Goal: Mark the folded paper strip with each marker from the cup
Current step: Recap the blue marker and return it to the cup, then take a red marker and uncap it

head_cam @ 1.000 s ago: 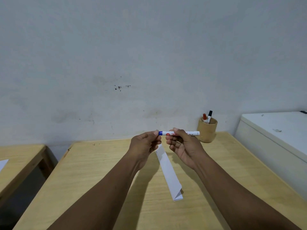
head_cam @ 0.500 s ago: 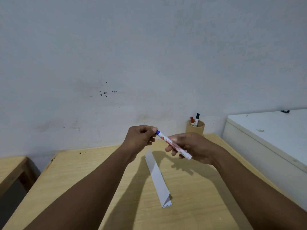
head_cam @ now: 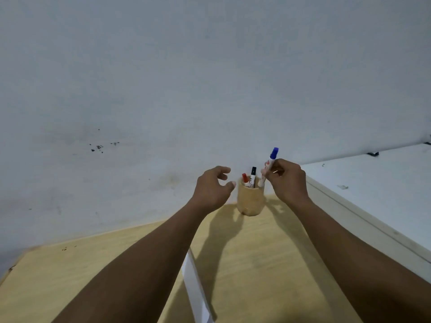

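A round wooden cup (head_cam: pixel 251 201) stands at the back of the wooden table (head_cam: pixel 256 264), against the wall. A red-capped marker (head_cam: pixel 245 177) and a black-capped marker (head_cam: pixel 252 174) stick up out of it. My right hand (head_cam: pixel 288 180) grips a blue-capped marker (head_cam: pixel 270 160) upright, its lower end at the cup's right rim. My left hand (head_cam: pixel 213 187) hovers just left of the cup, fingers spread, holding nothing. The folded white paper strip (head_cam: pixel 196 292) lies on the table between my forearms, running toward the bottom edge.
A white cabinet top (head_cam: pixel 373 180) stands right of the table, slightly higher. The pale wall (head_cam: pixel 186 89) rises directly behind the cup. The table's left corner (head_cam: pixel 14 266) is cut at an angle.
Both hands moved forward from above the strip to the cup. The blue marker went from slanted between both hands to upright in my right hand alone. My left hand let go.
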Demonstrator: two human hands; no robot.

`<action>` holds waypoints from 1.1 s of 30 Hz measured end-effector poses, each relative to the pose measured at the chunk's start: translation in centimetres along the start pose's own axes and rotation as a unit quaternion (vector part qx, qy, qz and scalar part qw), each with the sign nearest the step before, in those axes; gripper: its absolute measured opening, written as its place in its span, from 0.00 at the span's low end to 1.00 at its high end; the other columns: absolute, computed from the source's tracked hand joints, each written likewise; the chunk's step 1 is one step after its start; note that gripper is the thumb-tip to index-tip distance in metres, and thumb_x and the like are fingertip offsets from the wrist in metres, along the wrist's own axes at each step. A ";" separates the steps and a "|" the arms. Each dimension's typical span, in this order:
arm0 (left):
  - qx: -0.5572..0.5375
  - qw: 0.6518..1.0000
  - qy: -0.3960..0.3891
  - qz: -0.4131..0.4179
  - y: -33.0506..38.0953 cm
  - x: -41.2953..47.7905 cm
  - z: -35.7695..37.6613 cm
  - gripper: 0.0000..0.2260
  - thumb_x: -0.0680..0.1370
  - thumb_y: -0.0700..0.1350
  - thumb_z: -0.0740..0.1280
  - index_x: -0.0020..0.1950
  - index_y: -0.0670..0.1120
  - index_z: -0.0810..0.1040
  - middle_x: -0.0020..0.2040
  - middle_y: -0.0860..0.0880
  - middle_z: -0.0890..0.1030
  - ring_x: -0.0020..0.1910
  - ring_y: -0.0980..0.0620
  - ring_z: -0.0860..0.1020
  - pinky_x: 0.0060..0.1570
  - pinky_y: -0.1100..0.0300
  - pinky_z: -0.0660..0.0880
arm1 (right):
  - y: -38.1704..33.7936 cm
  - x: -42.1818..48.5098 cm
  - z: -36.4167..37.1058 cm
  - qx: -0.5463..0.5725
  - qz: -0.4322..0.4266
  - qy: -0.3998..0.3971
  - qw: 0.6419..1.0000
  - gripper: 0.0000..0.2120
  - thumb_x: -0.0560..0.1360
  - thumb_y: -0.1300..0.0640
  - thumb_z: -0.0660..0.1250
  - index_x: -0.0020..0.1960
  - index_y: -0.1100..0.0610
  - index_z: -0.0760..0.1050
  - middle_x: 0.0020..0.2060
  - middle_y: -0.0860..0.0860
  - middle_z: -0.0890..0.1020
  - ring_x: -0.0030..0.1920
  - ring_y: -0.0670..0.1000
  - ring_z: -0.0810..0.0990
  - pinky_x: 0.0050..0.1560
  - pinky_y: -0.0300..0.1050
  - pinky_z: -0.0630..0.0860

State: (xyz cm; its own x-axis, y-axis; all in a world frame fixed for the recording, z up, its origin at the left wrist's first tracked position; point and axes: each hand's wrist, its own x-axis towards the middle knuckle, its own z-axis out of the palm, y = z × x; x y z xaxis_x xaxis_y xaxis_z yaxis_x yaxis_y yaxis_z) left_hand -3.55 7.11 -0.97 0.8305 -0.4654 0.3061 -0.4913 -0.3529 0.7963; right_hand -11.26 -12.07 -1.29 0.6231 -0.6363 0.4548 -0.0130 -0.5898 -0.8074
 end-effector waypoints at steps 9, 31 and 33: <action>0.174 0.980 -0.064 0.072 -0.7 6.0 5.9 0.18 0.79 0.44 0.68 0.68 0.50 0.77 0.63 0.49 0.81 0.60 0.47 0.79 0.60 0.51 0.76 | 3.8 2.3 2.5 -0.045 0.044 -0.093 0.994 0.08 0.75 0.56 0.74 0.51 0.59 0.86 0.44 0.54 0.87 0.46 0.54 0.83 0.46 0.44 0.73; -0.212 0.972 0.093 -0.049 3.3 -4.8 -12.4 0.12 0.77 0.49 0.73 0.43 0.40 0.84 0.37 0.45 0.83 0.33 0.51 0.82 0.39 0.58 0.81 | -10.8 -6.3 1.5 0.229 0.053 -0.324 0.916 0.12 0.80 0.50 0.69 0.57 0.57 0.83 0.42 0.55 0.88 0.35 0.51 0.83 0.35 0.42 0.75; -0.247 0.959 0.110 -0.080 1.6 -7.0 -13.9 0.13 0.77 0.50 0.73 0.42 0.40 0.83 0.35 0.45 0.82 0.32 0.50 0.81 0.38 0.58 0.80 | -12.2 -7.9 2.3 0.302 0.102 -0.372 0.872 0.12 0.80 0.53 0.69 0.58 0.59 0.82 0.42 0.56 0.87 0.33 0.51 0.83 0.33 0.41 0.75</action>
State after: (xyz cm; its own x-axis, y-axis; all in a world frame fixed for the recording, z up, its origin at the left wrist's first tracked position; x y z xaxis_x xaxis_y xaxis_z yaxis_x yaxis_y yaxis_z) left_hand -6.44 21.08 5.39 0.9470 -0.2358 0.2183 -0.2133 0.0468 0.9759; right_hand -14.27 1.31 4.09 0.9936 -0.0672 0.0905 0.0914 0.0106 -0.9958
